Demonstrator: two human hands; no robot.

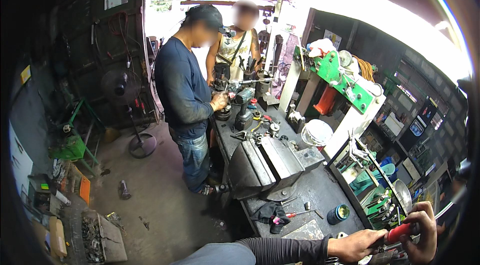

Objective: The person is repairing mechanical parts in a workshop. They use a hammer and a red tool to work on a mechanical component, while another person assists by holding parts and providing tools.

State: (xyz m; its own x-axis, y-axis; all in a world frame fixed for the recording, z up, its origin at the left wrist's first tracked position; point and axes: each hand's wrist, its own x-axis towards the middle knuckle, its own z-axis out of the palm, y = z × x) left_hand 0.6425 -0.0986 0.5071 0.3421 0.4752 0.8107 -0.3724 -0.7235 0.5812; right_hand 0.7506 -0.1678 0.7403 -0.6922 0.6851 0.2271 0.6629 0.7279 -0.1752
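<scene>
At the lower right, my left hand (pixel 356 246), below a dark sleeve, is closed on a red cylindrical handle (pixel 398 234) with a dark end. My right hand (pixel 424 232) has its fingers curled round the dark end of that same handle. The rest of the tool is hidden, so I cannot tell its kind. A shiny metal rod (pixel 450 205) slants up just beyond my right hand; whether it joins the handle I cannot tell. Both hands are over the bench's near right corner, beside a rack of hand tools (pixel 382 202).
A large bench vise (pixel 265 167) stands mid-bench. Near it lie a dark cloth (pixel 271 216), a red screwdriver (pixel 299 213) and a blue can (pixel 338 214). A cordless power tool (pixel 244 110) stands farther back. Two people work across the bench; a fan (pixel 142 145) stands left.
</scene>
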